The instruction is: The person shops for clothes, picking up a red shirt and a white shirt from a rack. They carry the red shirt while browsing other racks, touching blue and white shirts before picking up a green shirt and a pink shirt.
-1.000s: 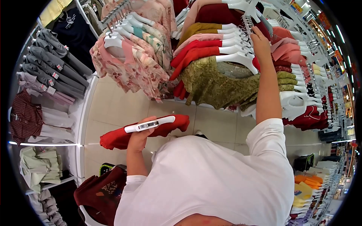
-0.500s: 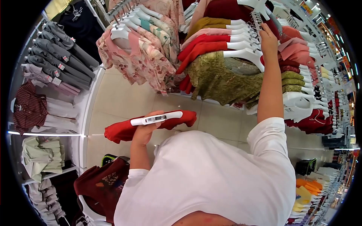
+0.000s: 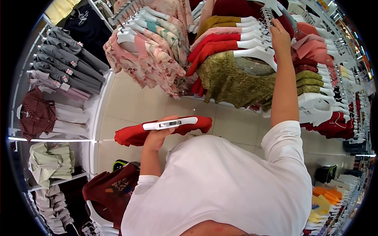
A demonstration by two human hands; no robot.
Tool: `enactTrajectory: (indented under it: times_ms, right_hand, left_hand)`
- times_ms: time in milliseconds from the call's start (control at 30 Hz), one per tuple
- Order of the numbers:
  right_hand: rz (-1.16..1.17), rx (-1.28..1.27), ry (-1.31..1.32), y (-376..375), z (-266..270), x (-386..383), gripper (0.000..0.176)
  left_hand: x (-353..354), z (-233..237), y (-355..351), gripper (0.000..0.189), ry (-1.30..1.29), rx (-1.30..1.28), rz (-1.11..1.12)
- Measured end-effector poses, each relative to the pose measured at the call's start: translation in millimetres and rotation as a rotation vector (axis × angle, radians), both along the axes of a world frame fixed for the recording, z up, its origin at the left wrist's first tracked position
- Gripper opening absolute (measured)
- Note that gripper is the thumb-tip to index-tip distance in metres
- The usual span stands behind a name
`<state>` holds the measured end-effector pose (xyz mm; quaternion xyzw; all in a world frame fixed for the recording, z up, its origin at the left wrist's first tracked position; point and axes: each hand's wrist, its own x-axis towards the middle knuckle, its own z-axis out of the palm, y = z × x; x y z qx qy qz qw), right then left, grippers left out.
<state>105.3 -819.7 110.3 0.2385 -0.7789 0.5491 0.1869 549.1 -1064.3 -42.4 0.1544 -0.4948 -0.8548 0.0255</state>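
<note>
My left hand (image 3: 156, 138) is closed around a white hanger (image 3: 170, 123) that carries a folded red garment (image 3: 132, 135), held low in front of my body. Reaching far forward, my right hand (image 3: 281, 37) has its fingers curled at the row of metal hanger hooks (image 3: 267, 17) on a rack. Just what it grips there is partly hidden. Beside that hand hang a green patterned top (image 3: 232, 80), red tops (image 3: 214, 49) and a mustard top (image 3: 220, 23), all on white hangers.
Pink floral blouses (image 3: 136, 65) hang at the left of the rack. A shelf wall at far left holds grey outfits (image 3: 63, 55) and a maroon shirt with white trousers (image 3: 37, 112). A dark red sweater (image 3: 112, 185) hangs near my left side. Pale tiles (image 3: 132, 94) form the floor.
The view has shifted slightly, so most of the scene sits a little further right. Both hands keep nearly the same pose, the left still holding the hanger with the red garment.
</note>
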Motion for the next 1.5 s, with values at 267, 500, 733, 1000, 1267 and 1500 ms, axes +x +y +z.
enactTrajectory:
  times_ms: [267, 500, 733, 1000, 1267, 1500]
  right_hand:
    - [-0.003, 0.016, -0.053, 4.1, -2.1, -7.9, 0.048]
    - [0.000, 0.028, -0.006, 2.3, -8.7, -13.3, 0.048]
    - [0.018, 0.065, 0.026, 5.8, -19.4, -24.6, 0.048]
    - [0.076, 0.015, 0.053, 3.5, -25.8, -30.2, 0.045]
    - [0.070, 0.064, 0.374, -1.1, -6.9, -19.2, 0.035]
    - [-0.016, 0.106, 0.138, -3.1, -26.2, -36.6, 0.049]
  left_hand:
    - [-5.3, -0.5, 11.7, 0.043, -0.040, -0.031, -0.037]
    - [-12.1, 11.6, 33.1, 0.040, -0.069, -0.108, -0.080]
    - [-25.8, 15.8, 52.5, 0.038, -0.110, -0.124, -0.145]
    - [-49.9, 34.6, 77.2, 0.039, -0.184, -0.167, -0.259]
    - [-62.1, 32.9, 92.4, 0.043, -0.119, -0.201, -0.311]
    - [-61.7, 31.2, 97.4, 0.044, -0.160, -0.224, -0.338]
